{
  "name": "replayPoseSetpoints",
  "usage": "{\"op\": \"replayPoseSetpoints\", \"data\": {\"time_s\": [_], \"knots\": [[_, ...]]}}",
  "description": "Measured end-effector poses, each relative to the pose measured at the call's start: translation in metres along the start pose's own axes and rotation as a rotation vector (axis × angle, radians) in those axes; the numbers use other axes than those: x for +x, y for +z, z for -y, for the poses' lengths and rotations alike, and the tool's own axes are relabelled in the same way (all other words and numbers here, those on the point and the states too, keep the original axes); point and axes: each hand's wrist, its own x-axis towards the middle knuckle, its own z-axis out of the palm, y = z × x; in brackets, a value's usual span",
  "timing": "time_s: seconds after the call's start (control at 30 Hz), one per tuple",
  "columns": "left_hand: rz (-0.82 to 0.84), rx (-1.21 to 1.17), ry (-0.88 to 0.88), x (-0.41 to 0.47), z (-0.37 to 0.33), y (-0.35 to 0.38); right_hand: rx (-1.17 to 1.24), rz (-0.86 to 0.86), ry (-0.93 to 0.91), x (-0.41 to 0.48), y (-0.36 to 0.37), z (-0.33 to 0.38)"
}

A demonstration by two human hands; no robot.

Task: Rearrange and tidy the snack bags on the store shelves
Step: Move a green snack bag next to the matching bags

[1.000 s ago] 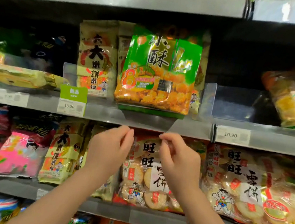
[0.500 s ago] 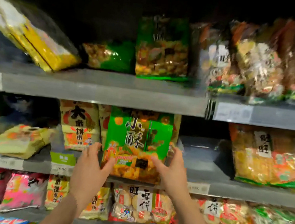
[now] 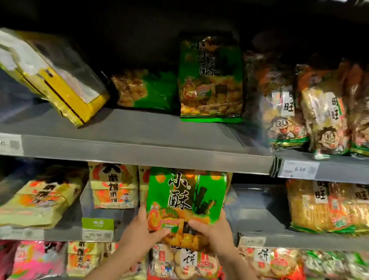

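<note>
I hold the green snack bag (image 3: 185, 200) before the shelf edge (image 3: 306, 239), left hand (image 3: 145, 227) and right hand (image 3: 213, 231) each curled round its lower half in a firm grip; the tipped yellow bag (image 3: 69, 84) above-left of the grip suggests most tidying remains.

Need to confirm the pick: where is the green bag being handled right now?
Head view, centre: the green bag is held by the left hand and right hand, in front of the middle shelf, just right of the cream cracker bag.
</note>
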Motion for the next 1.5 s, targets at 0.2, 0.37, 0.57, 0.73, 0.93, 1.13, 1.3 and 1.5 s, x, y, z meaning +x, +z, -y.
{"op": "replayPoseSetpoints", "data": {"time_s": [0.2, 0.37, 0.57, 0.73, 0.93, 1.13, 1.3, 1.5], "knots": [[0.073, -0.145, 0.034, -0.01, 0.016, -0.023, 0.109, -0.11, 0.021, -0.055, -0.007, 0.013], [-0.029, -0.21, 0.056, -0.032, 0.01, -0.035, 0.167, 0.052, 0.09, -0.099, -0.032, 0.018], [-0.083, -0.257, 0.132, -0.079, -0.015, -0.017, 0.186, 0.125, 0.054, -0.149, -0.057, 0.021], [-0.177, -0.307, 0.132, -0.113, -0.03, -0.021, 0.087, 0.13, -0.045, -0.177, -0.084, 0.04], [-0.271, -0.349, 0.324, -0.12, -0.077, -0.068, 0.069, 0.059, -0.262, -0.161, -0.088, 0.113], [-0.41, -0.166, 0.532, -0.09, -0.112, -0.136, 0.064, -0.04, -0.451, -0.112, -0.073, 0.194], [-0.445, -0.081, 0.602, -0.056, -0.129, -0.184, 0.054, -0.148, -0.527, -0.05, -0.052, 0.25], [-0.297, 0.067, 0.57, -0.001, -0.137, -0.186, -0.034, -0.158, -0.382, 0.019, -0.051, 0.242]]}}
